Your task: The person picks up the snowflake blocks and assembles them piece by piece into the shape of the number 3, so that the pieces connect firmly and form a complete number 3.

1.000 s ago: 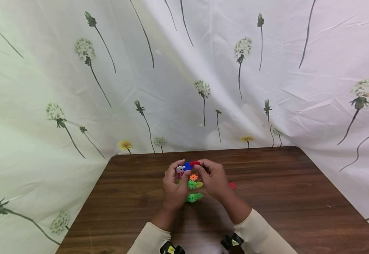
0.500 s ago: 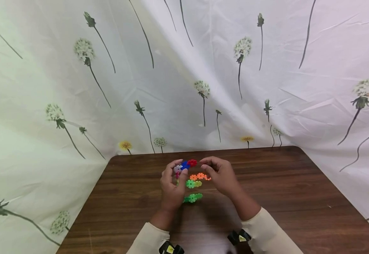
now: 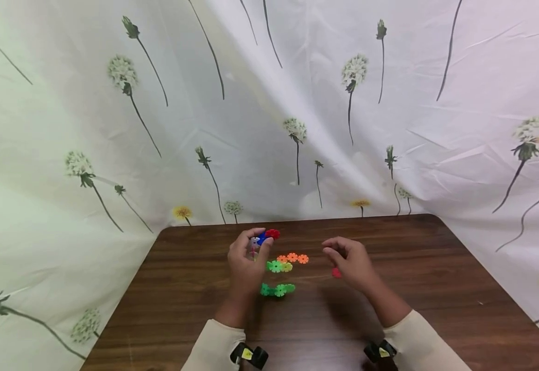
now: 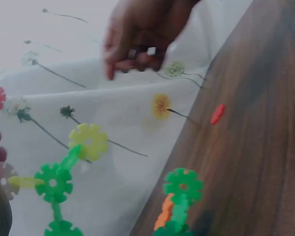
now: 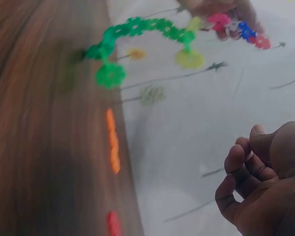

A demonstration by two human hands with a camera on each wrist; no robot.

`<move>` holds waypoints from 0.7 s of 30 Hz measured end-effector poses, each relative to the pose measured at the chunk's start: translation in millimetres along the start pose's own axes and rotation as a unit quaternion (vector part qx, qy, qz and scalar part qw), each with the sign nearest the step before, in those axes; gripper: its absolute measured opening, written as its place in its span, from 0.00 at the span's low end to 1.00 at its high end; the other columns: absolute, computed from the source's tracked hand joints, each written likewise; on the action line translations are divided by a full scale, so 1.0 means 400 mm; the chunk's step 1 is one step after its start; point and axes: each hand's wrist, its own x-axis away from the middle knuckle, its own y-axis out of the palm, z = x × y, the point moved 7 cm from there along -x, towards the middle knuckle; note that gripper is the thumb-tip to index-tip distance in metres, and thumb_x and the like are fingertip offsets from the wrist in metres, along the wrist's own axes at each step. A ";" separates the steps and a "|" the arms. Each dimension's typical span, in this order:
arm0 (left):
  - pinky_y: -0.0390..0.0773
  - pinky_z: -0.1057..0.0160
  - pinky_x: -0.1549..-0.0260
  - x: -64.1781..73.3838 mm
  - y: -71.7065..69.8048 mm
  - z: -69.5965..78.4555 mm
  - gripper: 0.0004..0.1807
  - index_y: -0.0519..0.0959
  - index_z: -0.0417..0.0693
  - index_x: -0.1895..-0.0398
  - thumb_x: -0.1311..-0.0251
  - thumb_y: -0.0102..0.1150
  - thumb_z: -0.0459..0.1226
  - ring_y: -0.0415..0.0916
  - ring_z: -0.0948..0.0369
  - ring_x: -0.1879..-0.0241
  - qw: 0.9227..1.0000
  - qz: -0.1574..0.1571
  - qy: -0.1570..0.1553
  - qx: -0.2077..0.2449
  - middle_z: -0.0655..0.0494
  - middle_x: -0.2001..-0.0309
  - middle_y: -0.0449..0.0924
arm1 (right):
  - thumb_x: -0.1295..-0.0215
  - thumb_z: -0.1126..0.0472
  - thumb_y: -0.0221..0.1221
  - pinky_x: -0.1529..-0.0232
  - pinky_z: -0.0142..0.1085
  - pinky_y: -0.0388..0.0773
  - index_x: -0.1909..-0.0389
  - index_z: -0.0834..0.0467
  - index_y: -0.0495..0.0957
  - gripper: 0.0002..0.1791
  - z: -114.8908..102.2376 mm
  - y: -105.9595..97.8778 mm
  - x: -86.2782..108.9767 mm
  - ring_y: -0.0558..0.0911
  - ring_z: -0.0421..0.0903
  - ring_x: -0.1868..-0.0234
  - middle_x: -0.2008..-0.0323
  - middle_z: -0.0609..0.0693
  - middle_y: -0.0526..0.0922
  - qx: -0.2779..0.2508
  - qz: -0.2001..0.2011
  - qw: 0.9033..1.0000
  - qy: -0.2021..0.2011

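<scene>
My left hand [image 3: 246, 263] grips a chain of interlocking flower discs [image 5: 135, 25] above the table. At its raised end, a red disc [image 3: 273, 234] joins a blue disc [image 3: 262, 238], beside pink and whitish ones. Green discs [image 4: 53, 183] and yellowish ones make up the lower part, which hangs in a curve; the palm hides some of it in the head view. Apart from the chain, my right hand [image 3: 354, 265] hovers to the right with fingers loosely curled and nothing visible in them. Just beside it a loose pinkish-red disc [image 3: 336, 272] lies on the table.
A row of orange discs [image 3: 292, 257] lies on the brown wooden table [image 3: 436, 288] between the hands. Behind the table's far edge hangs a white cloth [image 3: 260, 170] printed with dandelions. Each wrist carries a black strap-on device [image 3: 380, 352].
My right hand has let go of the red disc at the chain's end and moved right, toward the loose pinkish-red disc. The left hand has shifted slightly left with the chain.
</scene>
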 end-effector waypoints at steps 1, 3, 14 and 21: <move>0.75 0.67 0.69 -0.006 0.002 0.004 0.14 0.86 0.44 0.44 0.30 0.73 0.35 0.73 0.55 0.66 1.000 -0.006 0.011 0.001 0.51 0.59 0.87 | 0.22 0.64 0.64 0.71 0.33 0.79 0.48 0.64 0.87 0.09 0.010 -0.007 0.003 0.79 0.41 0.71 0.69 0.56 0.84 -0.002 0.000 1.000 0.003; 0.74 0.67 0.72 -0.015 0.006 0.008 0.14 0.87 0.44 0.44 0.30 0.73 0.35 0.72 0.54 0.69 1.000 -0.017 0.024 0.005 0.51 0.60 0.87 | 0.22 0.65 0.64 0.71 0.32 0.80 0.48 0.66 0.86 0.09 0.032 -0.017 0.009 0.80 0.42 0.71 0.68 0.58 0.84 -0.005 -0.003 1.000 0.013; 0.76 0.60 0.62 -0.023 0.010 0.011 0.14 0.87 0.47 0.44 0.30 0.71 0.31 0.75 0.57 0.67 0.997 -0.015 0.072 -0.017 0.50 0.56 0.89 | 0.23 0.66 0.66 0.68 0.30 0.80 0.51 0.69 0.87 0.09 0.103 -0.027 0.019 0.83 0.44 0.72 0.64 0.66 0.87 -0.035 0.028 0.999 0.010; 0.70 0.55 0.51 -0.016 0.006 0.020 0.13 0.88 0.46 0.45 0.30 0.70 0.30 0.77 0.56 0.66 0.996 -0.011 0.087 -0.022 0.49 0.56 0.89 | 0.24 0.65 0.67 0.65 0.29 0.78 0.53 0.65 0.88 0.07 0.146 -0.016 0.011 0.79 0.36 0.69 0.62 0.61 0.88 -0.018 0.046 0.999 0.009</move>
